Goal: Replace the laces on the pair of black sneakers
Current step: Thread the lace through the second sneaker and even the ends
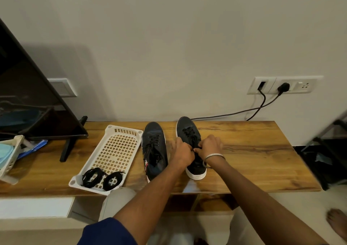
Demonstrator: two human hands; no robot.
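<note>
Both hands, left hand point(183, 150) and right hand point(209, 147), pinch the lace point(191, 135) mid-tongue on the right sneaker point(189, 132), each grip curled tight.

Plain off-white wall point(169, 38), evenly lit. Wood-grain tabletop point(253, 151) set against it. Wall socket plate point(283, 85) at right carries two black cables point(244, 111). Dark television screen point(28, 94) stands at left. Pale floor point(281, 207) below.

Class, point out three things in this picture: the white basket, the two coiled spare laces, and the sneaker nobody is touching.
white basket point(120, 147): head view, bare lattice floor.
coiled spare laces point(93, 177): head view, left coil's strands.
untouched sneaker point(153, 132): head view, its toe cap.
</note>
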